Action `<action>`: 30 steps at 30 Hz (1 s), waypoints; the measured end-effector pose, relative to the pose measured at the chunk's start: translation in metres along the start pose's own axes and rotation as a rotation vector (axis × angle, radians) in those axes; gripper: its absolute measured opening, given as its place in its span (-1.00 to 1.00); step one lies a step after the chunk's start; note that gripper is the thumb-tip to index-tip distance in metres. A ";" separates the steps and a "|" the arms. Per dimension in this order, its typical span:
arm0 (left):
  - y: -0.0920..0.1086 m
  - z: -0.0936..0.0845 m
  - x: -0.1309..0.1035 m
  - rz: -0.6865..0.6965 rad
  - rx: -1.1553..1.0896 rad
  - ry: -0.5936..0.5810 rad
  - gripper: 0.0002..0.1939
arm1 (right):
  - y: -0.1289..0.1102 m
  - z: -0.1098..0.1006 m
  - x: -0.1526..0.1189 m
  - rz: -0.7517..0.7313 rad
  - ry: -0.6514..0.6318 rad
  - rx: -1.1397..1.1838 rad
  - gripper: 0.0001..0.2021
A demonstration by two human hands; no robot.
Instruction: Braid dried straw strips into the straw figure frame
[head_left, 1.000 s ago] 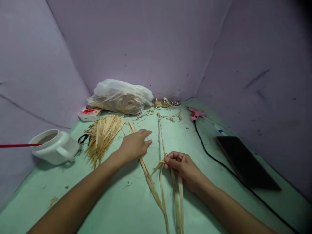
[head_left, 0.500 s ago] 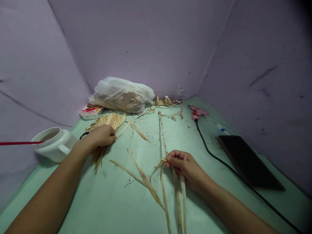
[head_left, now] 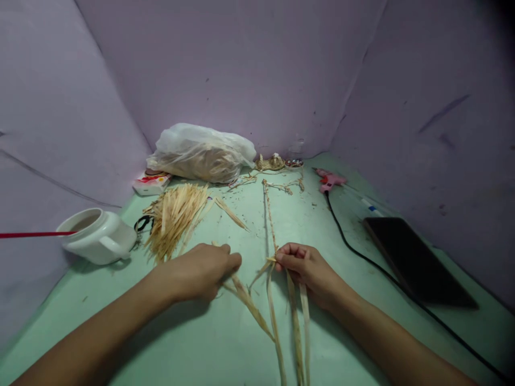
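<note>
My right hand [head_left: 303, 268] pinches the lower end of a thin braided cord [head_left: 270, 217] of dried plant fibre. The cord runs away from me up the table. From the pinch, several long flat strips [head_left: 295, 327] hang toward me. My left hand [head_left: 209, 268] is closed, fingers curled down, over a loose forked strip [head_left: 251, 308] left of the cord. What lies inside its fingers is hidden. A sheaf of pale dried strips [head_left: 175, 214] lies behind my left hand, with a single short strip [head_left: 232, 214] to its right.
A white mug-like pot [head_left: 96, 238] stands at left, a red stick [head_left: 36, 235] across its mouth. A plastic bag [head_left: 201, 153] and a small box [head_left: 152, 184] sit at the back. At right lie a pink glue gun [head_left: 330, 179], its black cable [head_left: 362, 257] and a dark tablet [head_left: 416, 262].
My left hand has moved from the sheaf toward me and to the right, over the loose forked strip. My right hand keeps its pinch in nearly the same place.
</note>
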State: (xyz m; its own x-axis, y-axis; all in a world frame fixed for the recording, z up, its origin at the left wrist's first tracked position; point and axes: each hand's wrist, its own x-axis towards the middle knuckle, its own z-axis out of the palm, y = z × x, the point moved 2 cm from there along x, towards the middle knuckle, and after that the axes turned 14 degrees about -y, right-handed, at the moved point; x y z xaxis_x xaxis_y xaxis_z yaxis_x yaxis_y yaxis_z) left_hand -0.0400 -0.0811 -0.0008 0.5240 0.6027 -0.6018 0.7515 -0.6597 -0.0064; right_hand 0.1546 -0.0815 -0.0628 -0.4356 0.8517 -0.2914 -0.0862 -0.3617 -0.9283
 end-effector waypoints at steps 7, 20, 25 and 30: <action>-0.031 -0.022 -0.009 -0.117 0.277 0.141 -0.72 | -0.002 0.002 0.000 0.012 0.008 -0.003 -0.89; -0.084 -0.034 0.055 0.010 0.015 0.416 -0.72 | -0.007 0.004 -0.001 0.005 0.003 0.030 -0.92; -0.073 -0.022 0.054 -0.015 0.019 0.304 -0.61 | -0.007 0.003 -0.003 0.022 0.008 0.082 -0.88; -0.059 -0.024 0.032 -0.425 -0.110 0.354 -0.66 | -0.006 0.002 -0.002 0.015 -0.019 0.091 -0.87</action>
State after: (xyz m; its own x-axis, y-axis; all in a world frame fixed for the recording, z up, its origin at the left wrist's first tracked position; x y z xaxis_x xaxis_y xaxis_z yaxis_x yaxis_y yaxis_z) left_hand -0.0582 -0.0119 0.0000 0.2545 0.9317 -0.2593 0.9533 -0.2868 -0.0949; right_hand 0.1540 -0.0821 -0.0558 -0.4547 0.8386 -0.3001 -0.1601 -0.4084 -0.8987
